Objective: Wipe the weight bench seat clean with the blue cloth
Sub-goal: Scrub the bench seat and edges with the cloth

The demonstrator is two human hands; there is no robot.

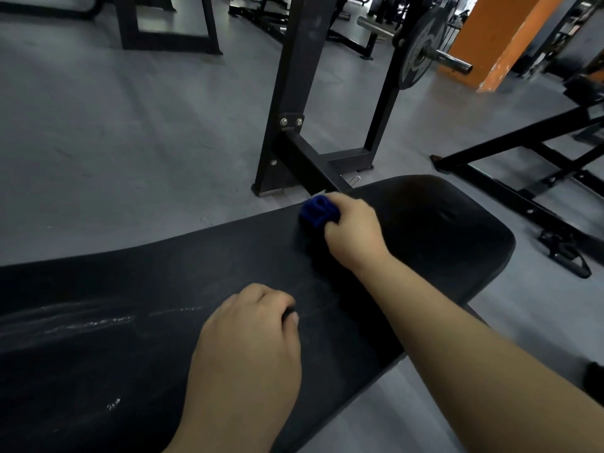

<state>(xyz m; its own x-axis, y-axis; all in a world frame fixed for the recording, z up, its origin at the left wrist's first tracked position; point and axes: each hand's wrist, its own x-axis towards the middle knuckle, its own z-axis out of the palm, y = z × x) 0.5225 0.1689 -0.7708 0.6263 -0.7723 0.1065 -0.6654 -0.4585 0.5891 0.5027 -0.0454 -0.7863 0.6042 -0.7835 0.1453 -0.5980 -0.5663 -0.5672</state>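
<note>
The right hand [351, 235] is squeezing the bunched-up blue cloth [315, 212] and pressing it on the black bench seat [441, 230], at the seat's far edge, near its rounded end. The left hand [251, 341] is resting on the seat closer to the person, fingers curled in, holding nothing. White marks [91, 322] are showing on the seat left of that hand.

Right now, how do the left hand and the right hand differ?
The right hand grips the bunched blue cloth; the left hand holds nothing. The right hand is at the far edge of the black padded bench seat; the left hand is nearer. Both are on it.
</note>
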